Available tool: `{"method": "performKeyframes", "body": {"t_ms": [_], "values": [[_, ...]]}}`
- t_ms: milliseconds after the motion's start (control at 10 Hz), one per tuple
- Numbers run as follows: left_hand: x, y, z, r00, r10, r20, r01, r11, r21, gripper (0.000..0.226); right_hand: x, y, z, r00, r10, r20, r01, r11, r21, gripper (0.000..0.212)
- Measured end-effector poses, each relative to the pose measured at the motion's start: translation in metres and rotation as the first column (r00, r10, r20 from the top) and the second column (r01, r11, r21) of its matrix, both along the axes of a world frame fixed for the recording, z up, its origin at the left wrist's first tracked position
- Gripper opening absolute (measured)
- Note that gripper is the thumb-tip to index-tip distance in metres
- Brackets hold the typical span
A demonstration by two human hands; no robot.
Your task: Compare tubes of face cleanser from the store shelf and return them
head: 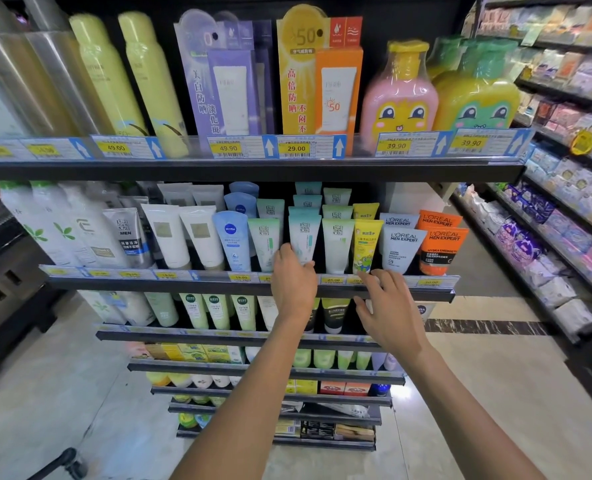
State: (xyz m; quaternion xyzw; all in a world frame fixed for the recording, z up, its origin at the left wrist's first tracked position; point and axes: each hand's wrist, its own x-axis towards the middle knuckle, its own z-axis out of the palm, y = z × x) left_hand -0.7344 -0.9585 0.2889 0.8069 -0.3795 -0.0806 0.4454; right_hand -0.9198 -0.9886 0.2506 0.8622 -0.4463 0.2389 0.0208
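Person stands facing a store shelf (253,284), both arms stretched out to the second row. Left hand (292,282) is up at the shelf front, thumb and fingers pinching the lower end of a pale teal tube (303,237) that stands in the front of its row, cap end down behind the price rail. Tube is upright, between a green-and-white tube (265,242) on its left and another light green tube (337,244) on its right, touching or nearly touching both. More teal tubes stacked behind it.

Right hand (388,306) holds nothing, fingers spread and loosely bent, hovering just in front of the price rail below the yellow tube (366,245). Fingertips near the rail; contact cannot be told.

Further right on the same row: a grey tube (401,249) and an orange tube (439,249). Left of the held tube: a blue tube (232,242) and white tubes (183,237). Top shelf carries tall yellow spray cans (121,74), boxed sunscreen (322,71) and cartoon-face bottles (400,91). Yellow price tags (296,147) run along the rails.
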Motion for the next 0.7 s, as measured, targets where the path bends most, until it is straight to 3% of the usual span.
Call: {"method": "performKeyframes", "body": {"t_ms": [700], "values": [[0.0,0.038,0.006,0.984,-0.081,0.161,0.069,0.994,0.081,0.038,0.001,0.015,-0.001,1.0,-0.008,-0.028,0.009,1.0,0.029,0.052]]}}
